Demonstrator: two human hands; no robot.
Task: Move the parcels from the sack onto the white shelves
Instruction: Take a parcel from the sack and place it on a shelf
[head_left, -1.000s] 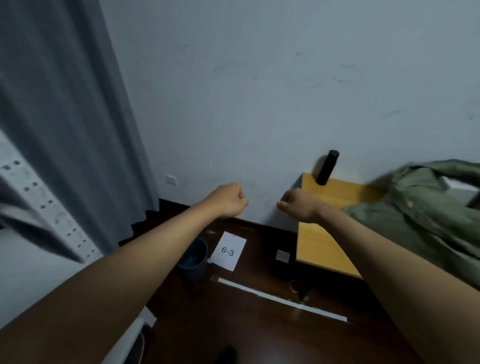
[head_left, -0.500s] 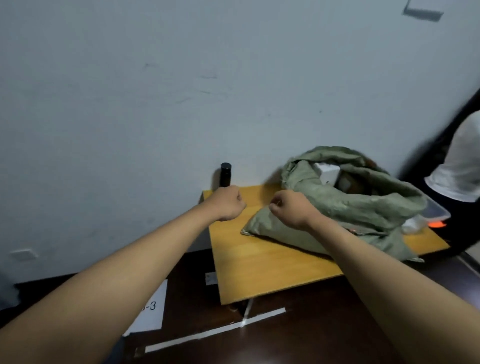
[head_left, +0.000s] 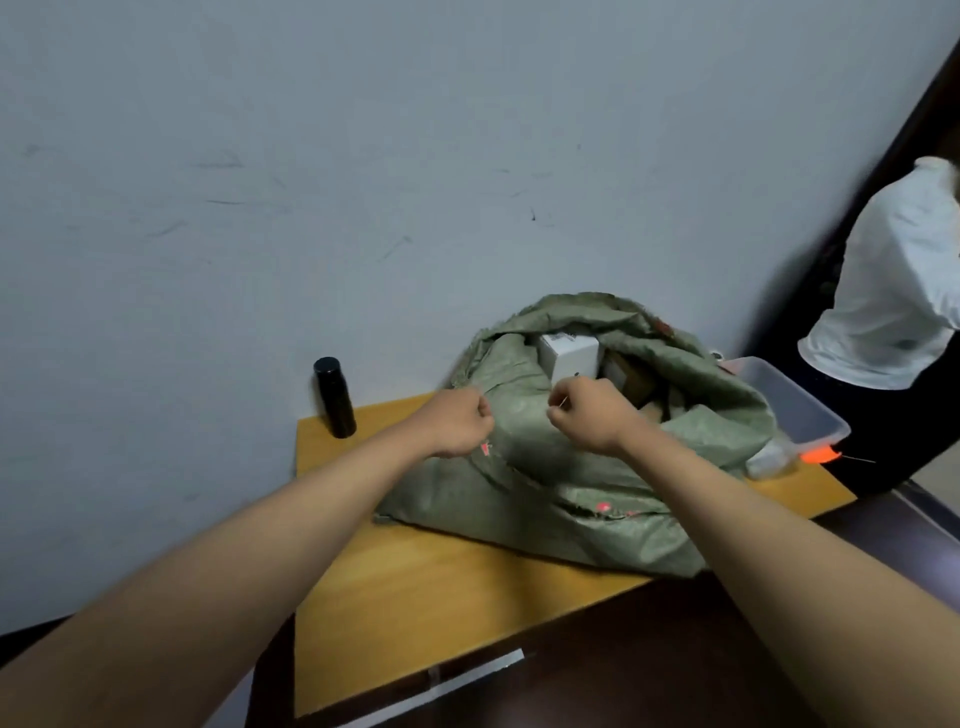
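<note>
- The grey wall (head_left: 363, 182) fills the upper view from 9 through 12 to 2 o'clock, scuffed with faint dark marks.
- The bench (head_left: 441, 597), a wooden top, spreads from the centre down toward 6 o'clock, with its far edge against the wall.
- The sack (head_left: 545, 499), a green woven one, lies slumped on the bench just right of centre, its mouth open toward the wall at 1 o'clock.
- A person in a white top (head_left: 893, 291) stands at 3 o'clock, beyond the bench's right end.
- A clear plastic tub (head_left: 795, 405) sits on the bench at 3 o'clock, touching the sack's right side, with an orange bit below its near corner.
- A white parcel (head_left: 569, 353) stands in the sack's mouth, just above centre; a brown parcel (head_left: 626, 376) lies just beside it on the right, partly hidden by the sack's fold.
- The black bottle (head_left: 335, 397) stands upright on the bench's far left corner at 10 o'clock, near the wall.
- The left hand (head_left: 457, 423) hovers over the sack's left edge; its grip is a closed fist with nothing in it.
- The right hand (head_left: 592, 415) is over the sack just below the white parcel; its grip is likewise a closed fist, holding nothing.
</note>
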